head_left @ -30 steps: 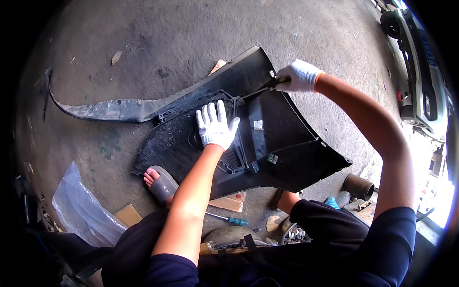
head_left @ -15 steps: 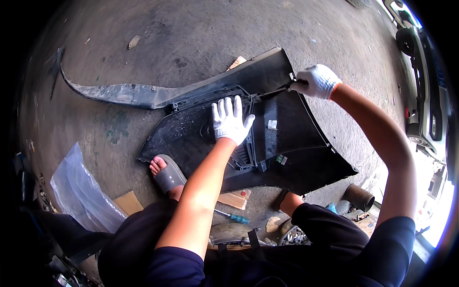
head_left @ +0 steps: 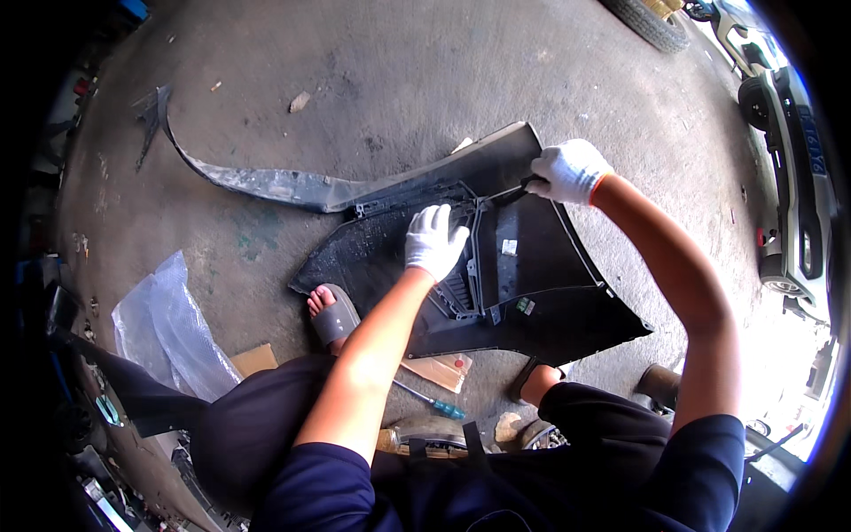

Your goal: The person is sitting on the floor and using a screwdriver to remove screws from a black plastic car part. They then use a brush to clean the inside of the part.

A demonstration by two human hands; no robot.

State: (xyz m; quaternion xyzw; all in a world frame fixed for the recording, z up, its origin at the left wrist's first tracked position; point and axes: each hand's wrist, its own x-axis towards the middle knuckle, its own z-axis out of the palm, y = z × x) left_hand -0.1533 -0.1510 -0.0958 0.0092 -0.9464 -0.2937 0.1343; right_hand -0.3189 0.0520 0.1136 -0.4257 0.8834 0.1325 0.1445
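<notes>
A large black plastic car bumper [head_left: 567, 259] lies on the floor in front of me, inner side up, its long thin end curving off to the left. My gloved left hand [head_left: 434, 244] rests on its middle, palm down, fingers slightly bent and thumb apart. Beside it runs a ribbed, grille-like section [head_left: 456, 291]. My gloved right hand [head_left: 569, 171] is closed on a dark edge of the bumper at its upper right, and the fingertips are partly hidden. A sandalled foot [head_left: 332, 319] is by the bumper's lower left edge.
Between my legs lie a screwdriver [head_left: 448, 410] with a teal handle and a flat piece of cardboard [head_left: 443, 371]. Clear bubble wrap [head_left: 177, 324] is at the left. A rusty can [head_left: 658, 383] stands at the right. Farther off are a tyre [head_left: 651, 25] and a parked car [head_left: 802, 186].
My right hand has moved inward over the bumper's edge. The left hand's fingers, spread before, are closer together and more bent. The whole view has shifted a little.
</notes>
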